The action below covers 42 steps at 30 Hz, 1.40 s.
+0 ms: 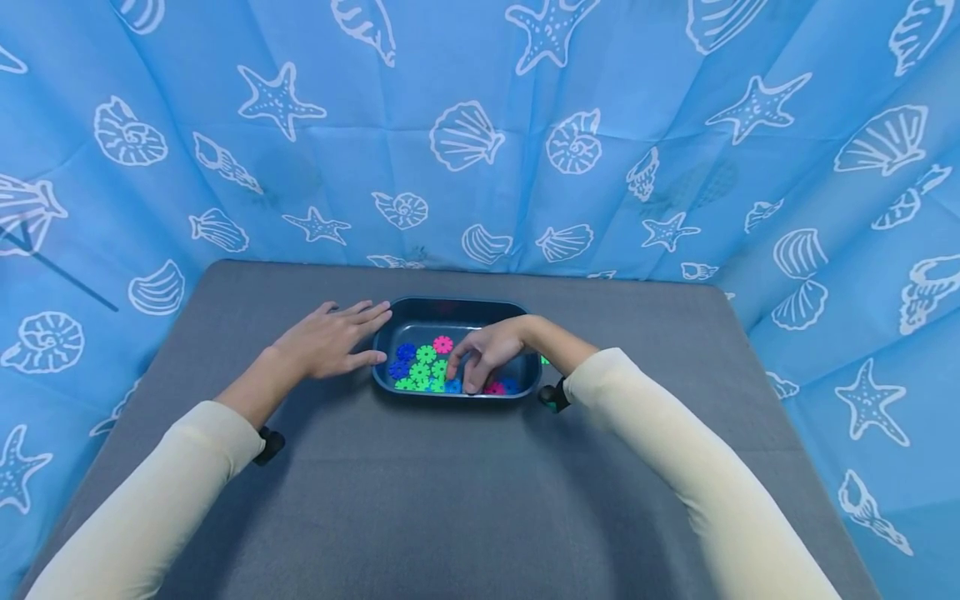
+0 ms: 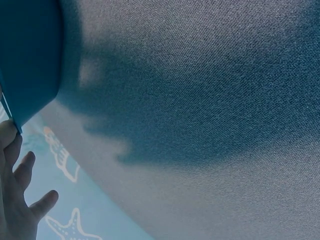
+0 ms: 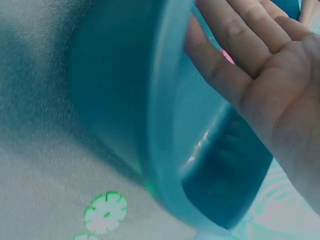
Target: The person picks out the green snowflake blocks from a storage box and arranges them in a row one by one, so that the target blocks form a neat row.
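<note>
A dark blue rectangular plastic basin (image 1: pixel 457 397) holds several notched snowflake discs: green ones (image 1: pixel 420 372), dark blue ones (image 1: pixel 406 352) and a pink one (image 1: pixel 443 344). At its left end my left hand (image 1: pixel 333 340) rests with spread, fairly straight fingers at the rim. My right hand (image 1: pixel 495 346) reaches down inside, over the right part of the basin. Its thumb and index finger are bent and apart, close to a lighter blue disc (image 1: pixel 453 387). From the right wrist view, the basin wall (image 3: pixel 115 100) hides its fingertips.
Outside the basin's right end, a green disc (image 3: pixel 106 213) lies on the grey cloth-covered table (image 1: pixel 420 500), with part of another beside it. A blue curtain (image 1: pixel 480 217) with white shells and starfish hangs behind the table and along both sides.
</note>
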{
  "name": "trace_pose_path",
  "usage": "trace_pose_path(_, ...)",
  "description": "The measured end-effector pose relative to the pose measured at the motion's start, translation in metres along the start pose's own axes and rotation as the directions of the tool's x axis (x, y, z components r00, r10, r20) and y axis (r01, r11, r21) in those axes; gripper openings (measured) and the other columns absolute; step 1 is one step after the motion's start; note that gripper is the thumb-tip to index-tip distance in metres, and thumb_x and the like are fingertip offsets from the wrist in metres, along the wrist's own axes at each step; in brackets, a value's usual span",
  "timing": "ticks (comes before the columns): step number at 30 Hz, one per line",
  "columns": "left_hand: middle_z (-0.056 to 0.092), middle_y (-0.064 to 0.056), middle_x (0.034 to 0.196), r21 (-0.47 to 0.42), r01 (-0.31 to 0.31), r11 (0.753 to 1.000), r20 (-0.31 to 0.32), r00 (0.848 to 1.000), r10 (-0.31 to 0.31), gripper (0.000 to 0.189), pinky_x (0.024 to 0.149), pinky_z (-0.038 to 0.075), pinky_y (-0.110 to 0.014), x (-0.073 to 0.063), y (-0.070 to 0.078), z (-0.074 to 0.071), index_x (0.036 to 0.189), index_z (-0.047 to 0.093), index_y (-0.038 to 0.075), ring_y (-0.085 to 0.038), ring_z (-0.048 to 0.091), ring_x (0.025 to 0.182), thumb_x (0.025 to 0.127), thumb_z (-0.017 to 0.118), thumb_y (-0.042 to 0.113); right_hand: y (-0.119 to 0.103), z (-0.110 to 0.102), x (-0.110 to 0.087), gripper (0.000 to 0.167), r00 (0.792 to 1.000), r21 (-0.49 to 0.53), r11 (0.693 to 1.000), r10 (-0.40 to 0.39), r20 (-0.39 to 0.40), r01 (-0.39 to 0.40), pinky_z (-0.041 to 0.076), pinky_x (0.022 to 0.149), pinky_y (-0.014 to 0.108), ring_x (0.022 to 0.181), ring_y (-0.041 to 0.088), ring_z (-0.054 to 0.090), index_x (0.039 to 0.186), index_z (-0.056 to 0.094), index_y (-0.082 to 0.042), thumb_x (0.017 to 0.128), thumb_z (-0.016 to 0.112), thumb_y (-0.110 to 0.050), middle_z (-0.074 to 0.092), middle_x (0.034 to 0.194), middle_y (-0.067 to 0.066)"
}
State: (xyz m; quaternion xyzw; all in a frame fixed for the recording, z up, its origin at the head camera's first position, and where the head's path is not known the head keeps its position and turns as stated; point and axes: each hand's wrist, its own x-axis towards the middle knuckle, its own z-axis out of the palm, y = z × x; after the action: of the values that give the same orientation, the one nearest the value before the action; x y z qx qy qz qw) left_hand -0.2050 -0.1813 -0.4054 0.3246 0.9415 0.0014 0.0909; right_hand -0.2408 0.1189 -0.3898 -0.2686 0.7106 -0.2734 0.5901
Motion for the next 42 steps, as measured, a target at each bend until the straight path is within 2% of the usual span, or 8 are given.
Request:
trace_pose_path(4, 0.025, -0.010, 0.163, -0.005, -0.004, 1.000, 0.000, 1.000, 0.004, 0.077, 0.112, 0.022, -0.067, -0.001, 0.000, -0.002, 0.158, 0.028, 0.010, -0.034, 0.026, 0.148, 0.099, 0.051, 0.055, 0.000, 0.000, -0.007, 0.049, 1.000, -0.030, 0.999, -0.014, -0.015, 0.014, 0.045, 0.102, 0.033, 0.102, 0.016, 0.065, 0.139, 0.049, -0.004, 0.095, 0.068, -0.011, 0.072, 0.112, 0.008)
trace_pose_path(10, 0.025, -0.011, 0.163, -0.001, -0.009, 1.000, 0.000, 1.000, 0.009, 0.078, 0.112, 0.022, -0.067, -0.001, 0.001, -0.002, 0.158, 0.028, 0.010, -0.035, 0.026, 0.148, 0.099, 0.051, 0.055, 0.003, 0.001, -0.013, 0.043, 0.994, -0.041, 0.999, -0.007, -0.106, 0.003, 0.041, 0.108, 0.036, 0.106, 0.015, 0.067, 0.134, 0.055, -0.006, 0.094, 0.070, -0.013, 0.075, 0.107, 0.005)
trace_pose_path(17, 0.025, -0.011, 0.163, -0.001, -0.015, 1.000, 0.000, 1.000, 0.015, 0.078, 0.111, 0.023, -0.068, 0.000, 0.001, -0.001, 0.157, 0.030, 0.009, -0.035, 0.027, 0.148, 0.099, 0.052, 0.055, 0.010, 0.002, -0.030, 0.038, 0.978, -0.083, 0.997, -0.012, -0.209, -0.005, 0.052, 0.090, 0.035, 0.096, 0.016, 0.068, 0.130, 0.059, -0.005, 0.094, 0.070, -0.013, 0.076, 0.099, 0.004)
trace_pose_path(25, 0.026, -0.011, 0.163, 0.004, -0.013, 1.000, -0.001, 1.000, 0.013, 0.077, 0.111, 0.023, -0.068, -0.001, 0.001, -0.001, 0.157, 0.031, 0.008, -0.035, 0.027, 0.147, 0.099, 0.052, 0.054, 0.023, 0.004, -0.053, 0.037, 0.952, -0.030, 0.999, -0.027, -0.305, 0.019, 0.052, 0.082, 0.036, 0.092, 0.020, 0.072, 0.130, 0.057, 0.002, 0.095, 0.065, -0.004, 0.076, 0.092, 0.009)
trace_pose_path(27, 0.026, -0.011, 0.163, 0.003, -0.013, 1.000, -0.002, 1.000, 0.013, 0.077, 0.111, 0.023, -0.068, -0.001, 0.001, -0.001, 0.157, 0.031, 0.008, -0.035, 0.027, 0.147, 0.099, 0.052, 0.054, 0.025, 0.004, -0.061, 0.037, 0.944, -0.016, 1.000, -0.029, -0.328, 0.026, 0.053, 0.085, 0.035, 0.092, 0.020, 0.072, 0.131, 0.057, 0.003, 0.095, 0.065, -0.005, 0.076, 0.092, 0.009)
trace_pose_path(31, 0.025, -0.011, 0.163, -0.001, -0.013, 1.000, 0.003, 1.000, 0.013, 0.077, 0.111, 0.022, -0.068, 0.000, 0.001, -0.001, 0.157, 0.030, 0.009, -0.035, 0.026, 0.148, 0.099, 0.052, 0.055, 0.031, 0.004, -0.078, 0.035, 0.926, 0.006, 0.999, -0.046, -0.375, 0.052, 0.055, 0.089, 0.037, 0.092, 0.023, 0.072, 0.129, 0.059, 0.003, 0.095, 0.065, -0.004, 0.076, 0.092, 0.010)
trace_pose_path(36, 0.026, -0.011, 0.163, 0.002, -0.021, 1.000, -0.002, 1.000, 0.021, 0.077, 0.111, 0.023, -0.068, 0.000, 0.002, -0.002, 0.157, 0.031, 0.008, -0.035, 0.027, 0.147, 0.099, 0.052, 0.054, 0.046, 0.001, -0.102, 0.035, 0.896, 0.005, 0.998, -0.059, -0.441, 0.068, 0.055, 0.084, 0.037, 0.094, 0.025, 0.072, 0.128, 0.058, 0.004, 0.095, 0.065, -0.004, 0.076, 0.093, 0.011)
trace_pose_path(42, 0.026, -0.012, 0.163, -0.001, -0.025, 1.000, -0.007, 1.000, 0.025, 0.077, 0.111, 0.023, -0.068, -0.001, 0.002, -0.002, 0.156, 0.031, 0.007, -0.036, 0.027, 0.147, 0.099, 0.052, 0.054, 0.079, 0.003, -0.128, 0.036, 0.830, 0.026, 0.997, -0.049, -0.555, 0.076, 0.055, 0.084, 0.037, 0.096, 0.028, 0.072, 0.127, 0.058, 0.006, 0.095, 0.066, -0.006, 0.076, 0.096, 0.013)
